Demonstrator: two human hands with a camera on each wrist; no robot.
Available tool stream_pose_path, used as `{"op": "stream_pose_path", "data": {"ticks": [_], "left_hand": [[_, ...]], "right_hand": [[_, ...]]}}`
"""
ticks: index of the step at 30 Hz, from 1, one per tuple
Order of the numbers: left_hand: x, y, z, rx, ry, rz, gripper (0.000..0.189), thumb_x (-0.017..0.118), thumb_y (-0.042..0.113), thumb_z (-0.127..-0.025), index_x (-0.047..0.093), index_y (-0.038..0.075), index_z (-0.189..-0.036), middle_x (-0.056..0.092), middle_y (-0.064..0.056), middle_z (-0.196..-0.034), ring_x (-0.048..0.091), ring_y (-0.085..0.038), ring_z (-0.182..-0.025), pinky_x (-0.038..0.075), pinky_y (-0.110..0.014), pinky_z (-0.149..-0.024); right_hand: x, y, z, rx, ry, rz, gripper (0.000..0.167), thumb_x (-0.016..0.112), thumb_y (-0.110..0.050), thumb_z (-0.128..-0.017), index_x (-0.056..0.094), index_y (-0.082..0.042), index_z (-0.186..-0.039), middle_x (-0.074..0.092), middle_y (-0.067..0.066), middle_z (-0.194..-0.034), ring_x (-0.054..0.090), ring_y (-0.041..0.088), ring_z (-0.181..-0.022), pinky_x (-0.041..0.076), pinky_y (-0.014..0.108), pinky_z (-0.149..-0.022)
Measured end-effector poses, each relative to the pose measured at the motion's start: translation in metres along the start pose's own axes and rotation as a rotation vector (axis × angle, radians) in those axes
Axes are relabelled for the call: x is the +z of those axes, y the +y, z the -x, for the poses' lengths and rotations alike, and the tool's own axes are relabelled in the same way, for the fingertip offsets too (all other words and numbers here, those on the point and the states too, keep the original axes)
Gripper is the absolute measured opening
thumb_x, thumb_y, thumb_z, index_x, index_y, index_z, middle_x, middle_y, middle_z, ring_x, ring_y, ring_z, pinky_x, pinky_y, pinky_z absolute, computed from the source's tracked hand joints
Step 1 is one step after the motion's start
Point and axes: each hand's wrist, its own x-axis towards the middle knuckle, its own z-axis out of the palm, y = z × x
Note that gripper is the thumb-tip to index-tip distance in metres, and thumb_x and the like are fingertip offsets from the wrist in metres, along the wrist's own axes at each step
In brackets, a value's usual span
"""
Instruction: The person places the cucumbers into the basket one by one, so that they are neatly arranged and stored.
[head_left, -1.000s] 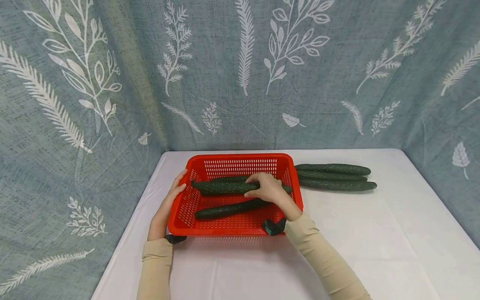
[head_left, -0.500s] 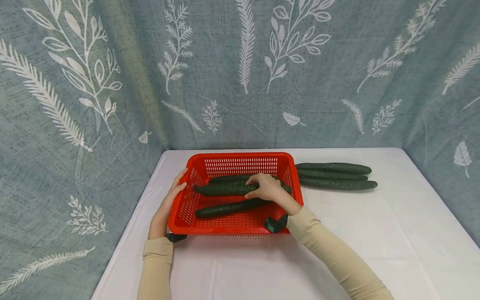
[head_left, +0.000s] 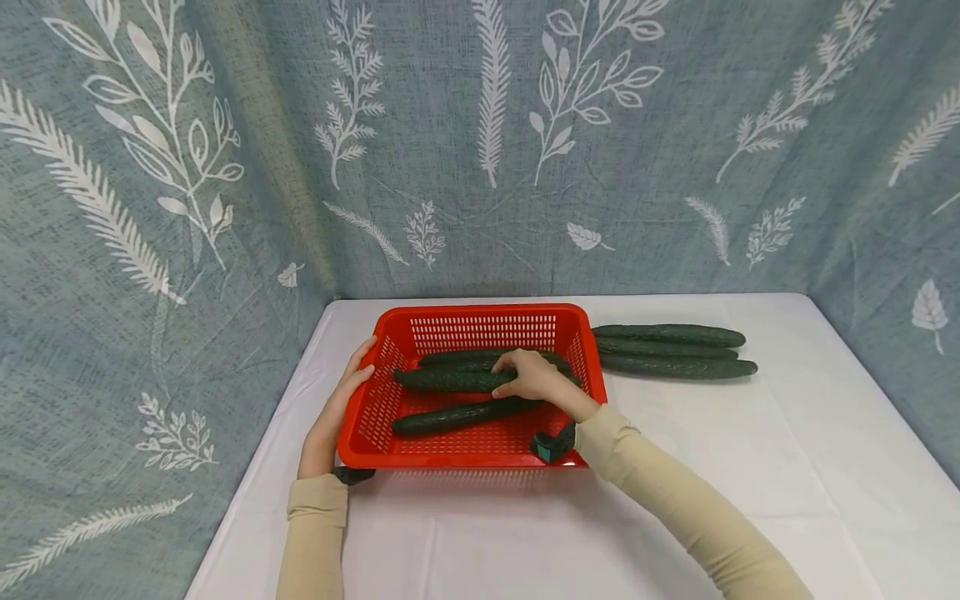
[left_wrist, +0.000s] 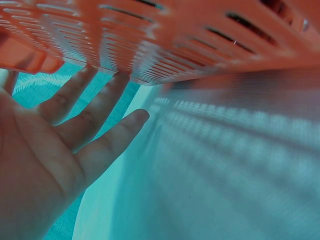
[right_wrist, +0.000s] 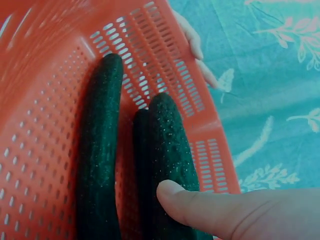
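A red plastic basket [head_left: 450, 461] with slotted walls stands on the table. My right hand [head_left: 534, 377] reaches into it and grips a dark green cucumber [head_left: 450, 381] near its middle; in the right wrist view the thumb [right_wrist: 175, 197] lies along its side. Just behind it is another cucumber [head_left: 442, 359], partly hidden by it. A third cucumber [head_left: 442, 419] lies on the basket floor towards the front. With fingers straight and spread, my left hand [head_left: 337, 408] rests against the basket's left side; the left wrist view shows its fingertips at the slotted wall [left_wrist: 115, 40].
Right of the basket, several more cucumbers [head_left: 675, 364] lie side by side on the white tablecloth [head_left: 675, 467]. A grey-green curtain [head_left: 450, 167] with white leaf prints hangs behind the table and along both sides.
The gripped cucumber has come down and shifted slightly to the right, uncovering more of the one behind it. The right hand keeps its grip. The left hand stays at the basket's side.
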Motion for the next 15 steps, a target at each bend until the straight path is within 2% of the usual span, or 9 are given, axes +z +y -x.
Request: {"op": "stream_pose_path", "data": {"ticks": [2, 3, 6, 10, 15], "left_hand": [[0.016, 0.016, 0.004, -0.036, 0.039, -0.040, 0.071, 0.052, 0.035, -0.091, 0.015, 0.021, -0.149, 0.021, -0.010, -0.147, 0.040, -0.008, -0.118, 0.038, -0.024, -0.092], [0.029, 0.030, 0.007, -0.084, 0.078, -0.075, 0.071, 0.049, 0.035, -0.092, 0.012, 0.019, -0.150, 0.018, -0.013, -0.147, 0.040, -0.007, -0.116, 0.038, -0.023, -0.092], [0.047, 0.049, 0.011, -0.131, 0.116, -0.091, 0.060, 0.037, 0.024, -0.098, 0.008, 0.015, -0.150, 0.016, -0.017, -0.146, 0.042, -0.002, -0.111, 0.038, -0.018, -0.088], [0.054, 0.057, 0.010, -0.178, 0.141, -0.095, 0.055, 0.027, 0.012, -0.100, 0.002, 0.010, -0.149, 0.009, -0.020, -0.149, 0.040, -0.002, -0.111, 0.037, -0.017, -0.088], [0.052, 0.054, 0.010, -0.200, 0.149, -0.086, 0.056, 0.029, 0.017, -0.100, 0.002, 0.013, -0.150, 0.009, -0.020, -0.149, 0.041, -0.003, -0.112, 0.039, -0.017, -0.088]], "right_hand": [[0.000, 0.001, -0.001, 0.000, -0.005, 0.010, 0.037, 0.073, -0.022, -0.080, 0.065, -0.010, -0.114, 0.056, 0.011, -0.128, 0.048, 0.031, -0.119, 0.030, 0.064, -0.095], [0.001, 0.001, -0.002, -0.002, -0.007, 0.013, 0.037, 0.073, -0.022, -0.079, 0.065, -0.010, -0.114, 0.056, 0.011, -0.127, 0.049, 0.031, -0.119, 0.032, 0.062, -0.095], [0.001, 0.002, -0.003, -0.002, -0.016, 0.020, 0.037, 0.075, -0.022, -0.078, 0.066, -0.011, -0.112, 0.057, 0.011, -0.126, 0.050, 0.031, -0.117, 0.037, 0.057, -0.094], [0.001, 0.003, -0.005, -0.005, -0.030, 0.031, 0.035, 0.076, -0.022, -0.077, 0.066, -0.012, -0.108, 0.058, 0.010, -0.124, 0.052, 0.030, -0.114, 0.040, 0.052, -0.092], [0.001, 0.004, -0.006, -0.016, -0.033, 0.025, 0.023, 0.074, -0.018, -0.079, 0.068, -0.013, -0.100, 0.063, 0.007, -0.104, 0.057, 0.024, -0.094, 0.045, 0.040, -0.078]]}}
